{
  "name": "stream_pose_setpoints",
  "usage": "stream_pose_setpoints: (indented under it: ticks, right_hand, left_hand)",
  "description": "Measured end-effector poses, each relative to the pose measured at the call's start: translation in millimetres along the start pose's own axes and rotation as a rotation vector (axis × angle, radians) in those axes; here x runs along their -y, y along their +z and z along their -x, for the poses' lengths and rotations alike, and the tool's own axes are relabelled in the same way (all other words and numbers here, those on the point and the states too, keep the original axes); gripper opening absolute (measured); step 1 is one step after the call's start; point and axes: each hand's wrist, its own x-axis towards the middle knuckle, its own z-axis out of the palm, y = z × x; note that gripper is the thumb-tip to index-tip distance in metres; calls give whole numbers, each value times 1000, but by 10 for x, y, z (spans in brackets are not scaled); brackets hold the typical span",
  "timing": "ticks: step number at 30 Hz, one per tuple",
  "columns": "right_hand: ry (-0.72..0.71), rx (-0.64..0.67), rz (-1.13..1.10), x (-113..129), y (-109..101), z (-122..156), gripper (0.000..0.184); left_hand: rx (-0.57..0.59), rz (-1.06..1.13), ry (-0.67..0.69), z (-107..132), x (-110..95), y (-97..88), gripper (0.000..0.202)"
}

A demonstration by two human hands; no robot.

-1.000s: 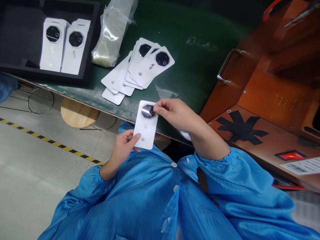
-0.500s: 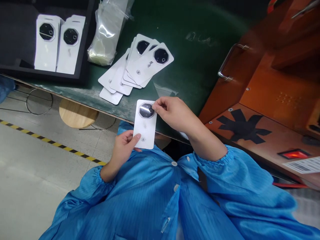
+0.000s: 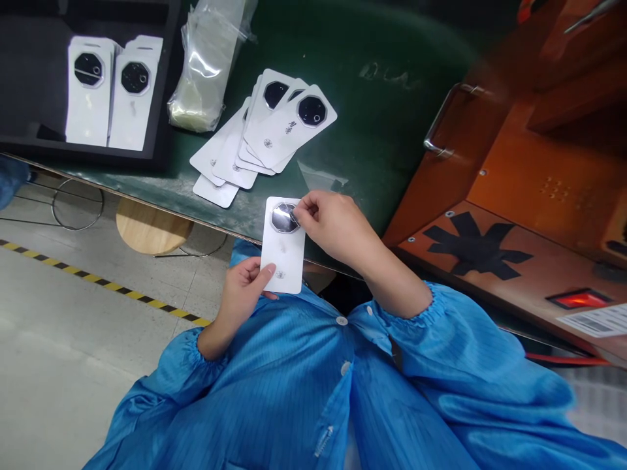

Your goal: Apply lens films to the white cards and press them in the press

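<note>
My left hand [image 3: 245, 282] grips the lower left edge of a white rectangular panel [image 3: 283, 251], thumb on its front. Near the panel's top is a shiny black octagonal window [image 3: 285, 217], and a small round mark shows near the bottom. At the right edge of this window, the fingertips of my right hand [image 3: 328, 220] are pinched together. What they pinch, if anything, is too small to make out. Beyond the panel, a fanned pile of similar white panels [image 3: 289, 130] lies on the dark green table [image 3: 372, 124].
At the far left, a black tray [image 3: 29, 98] holds two stacks of white panels [image 3: 88, 98]. A clear plastic bag [image 3: 200, 72] stands beside it. An orange machine [image 3: 529, 176] with a metal handle is on the right. A round wooden stool [image 3: 153, 227] sits below the table edge.
My right fingertips have shifted slightly left, further over the black octagonal window. My left hand keeps its hold on the panel. The whole view has moved slightly.
</note>
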Motion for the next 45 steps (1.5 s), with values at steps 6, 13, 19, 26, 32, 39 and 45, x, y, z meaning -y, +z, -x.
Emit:
stream_pose_setpoints:
  ticks: [6,13,19,26,32,39,45]
  right_hand:
    - [4,-22,64,39,22,2,13]
    - [11,-53,237,88,81,-5,11]
    - [-38,-132,314,151,110,-8,25]
    - [-868,-405,437,64,-32,800,33]
    - [-818,-840,637,-191,-280,1641,30]
    - [-326,-804,346,-788,-852,2026,36]
    - [-150,-965,321,-1603,-1296,1523,33]
  left_hand:
    - [-1,-4,0,13,0,9,52]
    - [-16,-19,6,-5,9,-31,52]
    - [-120,-145,-5,34,-59,-184,58]
    - [-238,-180,19,142,-342,-213,44]
    - [124,-310,206,287,-706,657,41]
    - [673,-350,629,124,-1097,1964,47]
    - [555,-617,1113,-135,-959,2171,21]
